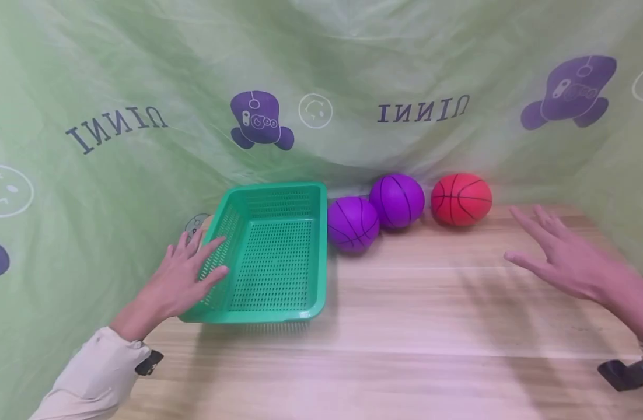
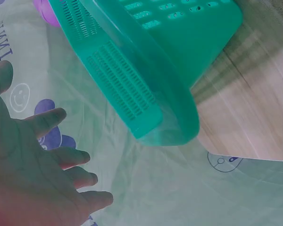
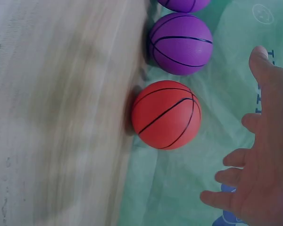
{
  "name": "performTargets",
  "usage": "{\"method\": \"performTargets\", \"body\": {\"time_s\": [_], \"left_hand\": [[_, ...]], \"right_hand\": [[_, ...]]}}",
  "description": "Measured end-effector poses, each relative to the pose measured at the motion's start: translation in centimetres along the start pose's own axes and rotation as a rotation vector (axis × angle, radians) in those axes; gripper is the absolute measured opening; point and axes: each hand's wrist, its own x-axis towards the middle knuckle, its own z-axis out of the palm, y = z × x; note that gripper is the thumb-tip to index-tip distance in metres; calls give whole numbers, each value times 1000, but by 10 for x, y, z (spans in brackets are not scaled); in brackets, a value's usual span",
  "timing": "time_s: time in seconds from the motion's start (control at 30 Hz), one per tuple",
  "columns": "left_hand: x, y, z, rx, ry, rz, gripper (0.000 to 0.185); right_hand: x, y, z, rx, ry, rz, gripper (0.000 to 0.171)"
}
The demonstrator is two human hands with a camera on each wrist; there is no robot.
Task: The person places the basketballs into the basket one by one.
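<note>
A green perforated plastic basket (image 1: 271, 256) stands empty on the wooden table (image 1: 432, 326). My left hand (image 1: 190, 271) is spread open at the basket's left wall; in the left wrist view the hand (image 2: 37, 174) sits just off the basket (image 2: 146, 70), so I cannot tell whether they touch. To the right of the basket lie two purple balls (image 1: 353, 223) (image 1: 397, 200) and a red ball (image 1: 461, 199) in a row against the backdrop. My right hand (image 1: 555, 256) hovers open, fingers spread, right of the red ball (image 3: 166, 114) and holds nothing.
A green printed cloth (image 1: 143, 70) hangs behind and drapes round both sides of the table. Bare wood stretches from the balls to the table's front edge. Black wrist mounts (image 1: 626, 373) show at both forearms.
</note>
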Motion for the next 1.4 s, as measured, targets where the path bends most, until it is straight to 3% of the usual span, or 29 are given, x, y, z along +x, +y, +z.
{"method": "performTargets", "body": {"time_s": [0.17, 0.5, 0.73, 0.97, 1.4], "left_hand": [[0, -4, -1, -4, -5, -22, 67], [3, -10, -6, -24, 25, -14, 69], [2, -14, -4, -10, 46, -10, 65], [-1, -16, -1, 52, 15, -56, 63], [2, -22, -2, -72, -22, -134, 67]], "right_hand": [[10, -2, -6, -33, -4, 1, 83], [25, -13, -19, -120, 110, -47, 88], [35, -10, -27, -47, 7, -47, 96], [41, 1, -28, 26, 19, -76, 98], [49, 16, -28, 204, 29, -119, 94]]}}
